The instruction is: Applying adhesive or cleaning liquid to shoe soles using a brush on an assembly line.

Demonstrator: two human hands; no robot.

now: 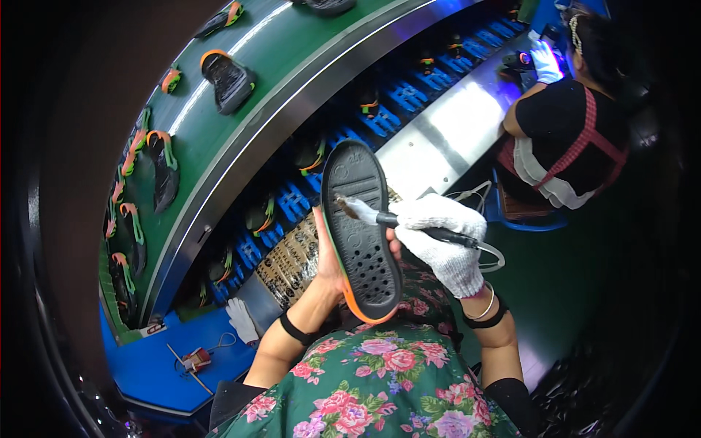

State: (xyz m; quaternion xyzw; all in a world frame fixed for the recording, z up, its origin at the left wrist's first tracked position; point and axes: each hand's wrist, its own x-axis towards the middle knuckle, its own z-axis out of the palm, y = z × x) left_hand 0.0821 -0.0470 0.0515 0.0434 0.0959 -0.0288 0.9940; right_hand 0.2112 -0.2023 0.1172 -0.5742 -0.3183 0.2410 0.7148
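Bare and wrapped round a black shoe sole (365, 252), my left hand (328, 266) holds it upright in front of my apron. The sole has an orange and green rim, a ribbed upper part and a lower part dotted with holes. In a white knit glove, my right hand (438, 233) grips a brush (374, 216) with a dark handle and a thin clear tube behind it. The brush's bristles touch the sole's ribbed face near its left side. The fingers of my left hand are partly hidden behind the sole.
A curved green conveyor (197, 146) carries several soles at the left. Along it runs a rack of blue holders (292, 201) with more soles. A white glove (242, 321) lies by a blue table (161, 372). A co-worker (566, 139) sits at the right on a blue stool.
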